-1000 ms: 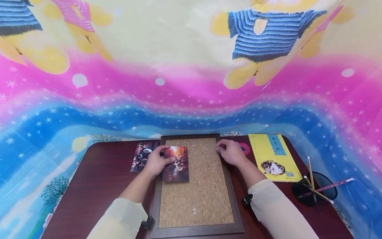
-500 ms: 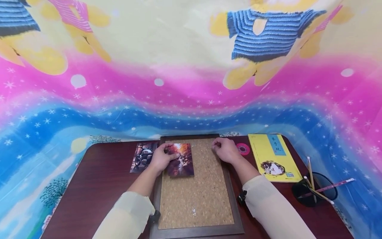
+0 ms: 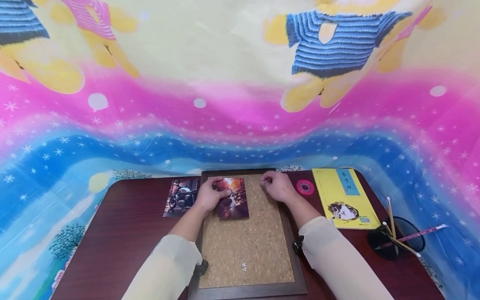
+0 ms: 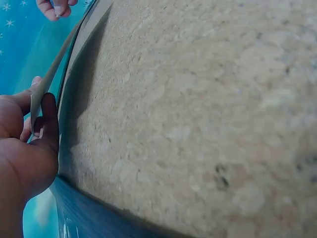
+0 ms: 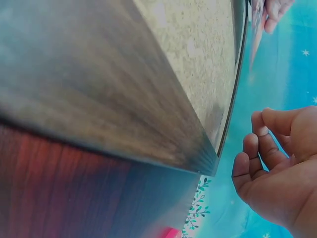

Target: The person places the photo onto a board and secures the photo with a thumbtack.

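Observation:
My left hand [image 3: 209,194] pinches a photo print [image 3: 234,200] of a sunlit autumn stream by its left edge, thumb on the picture side. The print overlaps the upper left of a framed cork board [image 3: 247,246]. In the left wrist view the print [image 4: 52,72] appears nearly edge-on, raised off the cork with a shadow beneath. My right hand [image 3: 279,186] hovers by the board's upper right corner. In the right wrist view, that hand's [image 5: 282,163] thumb and index tips meet and the other fingers curl; no thing shows between them.
A motorcycle photo [image 3: 181,199] lies left of the board on the dark red table [image 3: 123,233]. To the right are a pink ring-shaped roll [image 3: 305,187], a yellow book [image 3: 345,200] and a black mesh cup [image 3: 378,246] of pencils. A printed curtain [image 3: 240,125] hangs behind.
My left hand has carried the stream print right and slightly toward the far end of the board. My right hand has shifted a little left, uncovering more of the pink roll.

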Available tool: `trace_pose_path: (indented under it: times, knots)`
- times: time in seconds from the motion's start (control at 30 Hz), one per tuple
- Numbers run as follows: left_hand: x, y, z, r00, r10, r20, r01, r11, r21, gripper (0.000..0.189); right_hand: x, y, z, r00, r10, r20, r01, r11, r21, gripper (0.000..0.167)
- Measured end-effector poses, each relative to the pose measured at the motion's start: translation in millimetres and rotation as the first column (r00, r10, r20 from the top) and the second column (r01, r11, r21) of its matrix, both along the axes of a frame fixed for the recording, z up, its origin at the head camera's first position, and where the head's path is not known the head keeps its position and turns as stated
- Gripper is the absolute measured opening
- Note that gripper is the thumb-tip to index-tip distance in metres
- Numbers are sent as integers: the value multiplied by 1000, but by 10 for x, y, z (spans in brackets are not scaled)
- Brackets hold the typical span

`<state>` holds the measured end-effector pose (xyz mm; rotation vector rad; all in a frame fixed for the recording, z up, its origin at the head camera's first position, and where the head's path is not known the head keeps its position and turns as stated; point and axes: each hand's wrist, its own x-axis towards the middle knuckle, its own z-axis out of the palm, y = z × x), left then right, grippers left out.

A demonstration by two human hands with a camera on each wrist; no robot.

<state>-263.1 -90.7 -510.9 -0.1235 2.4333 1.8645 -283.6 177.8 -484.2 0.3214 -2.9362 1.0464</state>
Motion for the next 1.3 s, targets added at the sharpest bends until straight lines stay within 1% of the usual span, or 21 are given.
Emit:
trace_pose_path:
  times: [0.13,0.33,0.57,0.73,0.9,1.0,1.17,1.3]
  knots:
    - [-37,34,4,1000,3,-10,-4,1000,-29,63,-27,-35,-15,1000,5,-4,-5,1000,1,12]
    - [-110,69,-50,1000,-6,-15,5,996,-85,63,-63,-83,19,999,19,27,-19,1000,-17,16]
    - [-146,120,-84,999,-11,-34,7,994,-105,63,-103,-152,37,999,29,37,-29,1000,-12,15]
    - [-179,155,-86,997,-26,-73,14,986,-164,62,-120,-201,25,999,33,42,-33,999,-23,13]
    - [-210,187,-86,996,-31,-78,13,976,-215,63,-134,-237,14,998,40,47,-39,999,-17,14]
    - [-228,211,-94,996,-33,-79,11,964,-266,64,-148,-257,2,998,40,38,-40,999,-5,14]
    - [-253,265,-97,994,-53,-98,13,928,-371,63,-180,-293,-11,999,33,38,-33,999,3,16]
    - [-273,309,-95,991,-76,-113,23,911,-412,63,-217,-333,-23,999,34,36,-35,999,16,14]
